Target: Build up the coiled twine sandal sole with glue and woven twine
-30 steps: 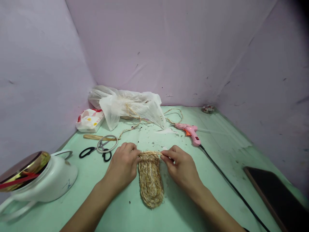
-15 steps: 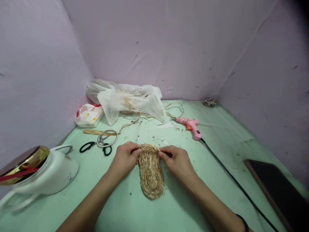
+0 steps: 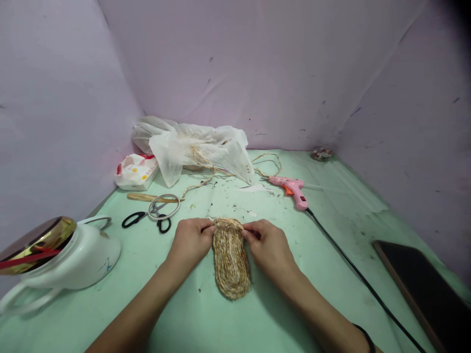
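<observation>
A long oval piece of coiled straw rope (image 3: 231, 267), shaped like a shoe sole, lies on the table before me. Its far rounded end is pinched on the left side between the thumb and fingers of my left hand (image 3: 190, 243). On the right side of that same end, my right hand (image 3: 270, 246) grips the edge in a similar pinch. A strand of rope along the far edge looks slightly raised between the two hands. Parts of both sets of fingertips are hidden behind the piece.
Scissors (image 3: 134, 219) and a pale ring lie to the left, near a wooden stick (image 3: 142, 197). A white pot (image 3: 88, 257) stands at far left. A pink glue gun (image 3: 289, 185), its black cord and a dark phone (image 3: 419, 289) are on the right. A plastic bag (image 3: 165, 152) sits behind.
Both hands keep their hold on the straw piece. The rope strand at its far edge now appears more separated from the rest. The camera view has shifted slightly.
</observation>
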The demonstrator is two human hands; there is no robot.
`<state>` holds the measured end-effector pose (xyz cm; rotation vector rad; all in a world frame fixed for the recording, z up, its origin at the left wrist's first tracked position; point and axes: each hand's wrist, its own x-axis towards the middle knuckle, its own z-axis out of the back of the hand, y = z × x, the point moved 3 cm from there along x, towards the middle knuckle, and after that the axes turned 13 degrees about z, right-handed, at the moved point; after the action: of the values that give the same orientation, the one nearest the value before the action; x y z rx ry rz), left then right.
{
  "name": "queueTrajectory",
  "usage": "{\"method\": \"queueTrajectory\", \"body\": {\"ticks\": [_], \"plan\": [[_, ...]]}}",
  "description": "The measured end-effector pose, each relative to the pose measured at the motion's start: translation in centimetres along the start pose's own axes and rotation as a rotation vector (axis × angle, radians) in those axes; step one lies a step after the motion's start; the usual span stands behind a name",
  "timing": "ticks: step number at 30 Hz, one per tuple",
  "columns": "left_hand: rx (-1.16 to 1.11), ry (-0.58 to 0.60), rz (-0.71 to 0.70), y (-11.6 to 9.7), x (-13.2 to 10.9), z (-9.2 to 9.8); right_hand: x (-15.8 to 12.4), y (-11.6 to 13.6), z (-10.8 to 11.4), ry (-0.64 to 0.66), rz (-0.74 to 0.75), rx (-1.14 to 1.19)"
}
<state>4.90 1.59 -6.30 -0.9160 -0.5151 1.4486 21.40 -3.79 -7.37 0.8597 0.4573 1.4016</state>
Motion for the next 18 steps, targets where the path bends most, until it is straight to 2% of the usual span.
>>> {"method": "queueTrajectory", "body": {"ticks": [3, 7, 12, 18], "plan": [[-0.043, -0.002, 0.044, 0.6, 0.2, -0.5, -0.2, 0.2, 0.0, -0.019, 0.002, -0.003], [-0.1, 0.005, 0.103, 1.1, 0.5, -0.9, -0.2, -0.2, -0.2, -0.057, -0.034, 0.116], [-0.128, 0.062, 0.166, 1.1, 0.7, -0.7, 0.0, -0.9, -0.7, -0.063, -0.075, 0.235], [-0.117, 0.069, 0.167, 1.0, 0.5, -0.4, 0.1, -0.7, -0.6, -0.063, -0.109, 0.267]]}}
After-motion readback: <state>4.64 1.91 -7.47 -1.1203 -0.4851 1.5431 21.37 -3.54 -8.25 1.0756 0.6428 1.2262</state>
